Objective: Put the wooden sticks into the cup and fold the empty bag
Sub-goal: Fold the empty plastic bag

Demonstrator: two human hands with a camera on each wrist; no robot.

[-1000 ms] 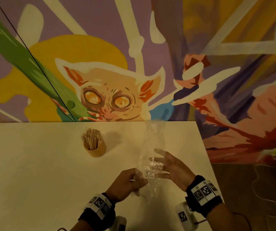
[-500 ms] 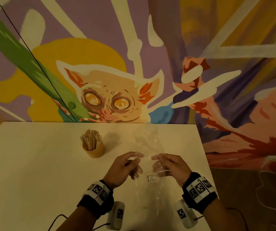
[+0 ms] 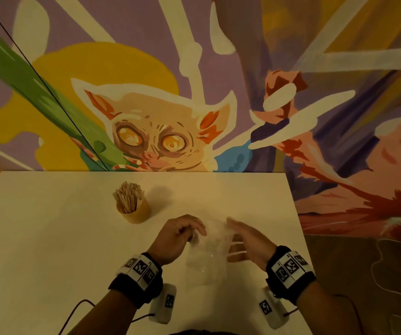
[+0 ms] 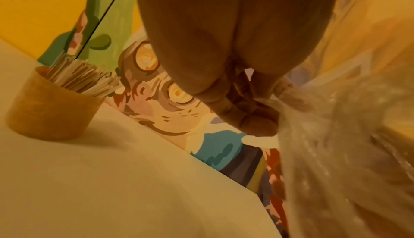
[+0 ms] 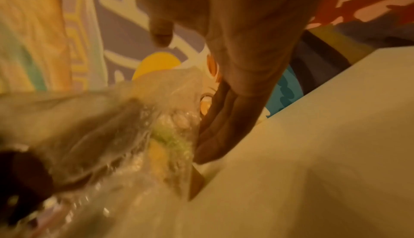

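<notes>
A tan cup (image 3: 135, 211) stands on the white table (image 3: 49, 238), packed with wooden sticks (image 3: 128, 195); the left wrist view shows the same cup (image 4: 48, 107) and sticks (image 4: 82, 77). A clear, empty plastic bag (image 3: 206, 257) lies crumpled between my hands near the table's front. My left hand (image 3: 182, 234) pinches the bag's left edge with curled fingers (image 4: 257, 118), the bag (image 4: 336, 144) bunching at them. My right hand (image 3: 245, 240) has straight fingers (image 5: 224, 118) laid flat against the bag's (image 5: 134, 126) right side.
A painted mural wall (image 3: 194, 81) rises right behind the table's far edge. The table's right edge (image 3: 296, 226) drops to a dark floor with a thin cable (image 3: 383, 269). Wrist-camera units and cords lie at the front edge (image 3: 163, 303).
The bag stood upright between my hands a second ago; now it is lowered and crumpled on the table. Both hands moved forward, the left pinching its edge, the right flattening against it.
</notes>
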